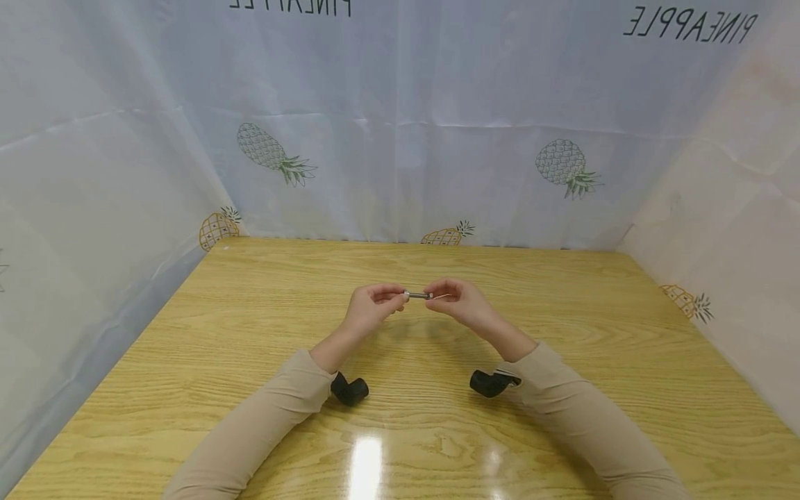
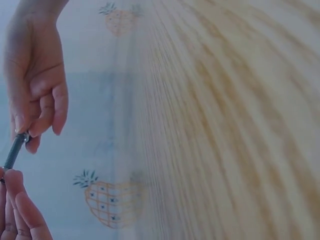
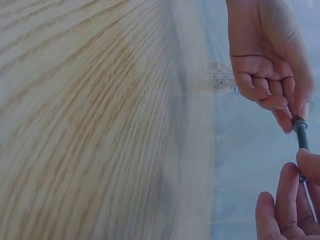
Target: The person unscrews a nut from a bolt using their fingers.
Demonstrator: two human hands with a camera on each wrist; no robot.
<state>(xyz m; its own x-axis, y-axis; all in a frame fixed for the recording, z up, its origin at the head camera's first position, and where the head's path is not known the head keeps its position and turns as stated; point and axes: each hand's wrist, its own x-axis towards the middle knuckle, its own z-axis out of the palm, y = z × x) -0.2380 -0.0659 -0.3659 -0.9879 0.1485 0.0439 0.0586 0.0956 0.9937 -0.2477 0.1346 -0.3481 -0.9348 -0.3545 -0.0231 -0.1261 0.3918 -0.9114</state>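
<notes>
A threaded metal bolt (image 1: 419, 295) is held level above the wooden table, one end in each hand. My left hand (image 1: 367, 307) pinches its left end between thumb and fingers. At the other end, my right hand (image 1: 467, 305) pinches it the same way. The grey thread of the bolt (image 3: 302, 137) shows between the two hands in the right wrist view, with a wider ring-like metal piece by the left fingertips. In the left wrist view another metal piece on the bolt (image 2: 15, 151) peeks out beside the right fingertips. Fingers partly hide both ends.
The wood-grain table (image 1: 412, 430) spreads beneath both hands. A pineapple-print curtain (image 1: 400, 173) hangs along its back and sides. Black wrist devices (image 1: 353, 392) stick out from the beige sleeves (image 1: 275, 410). A small white speck (image 1: 226, 248) lies near the far left corner.
</notes>
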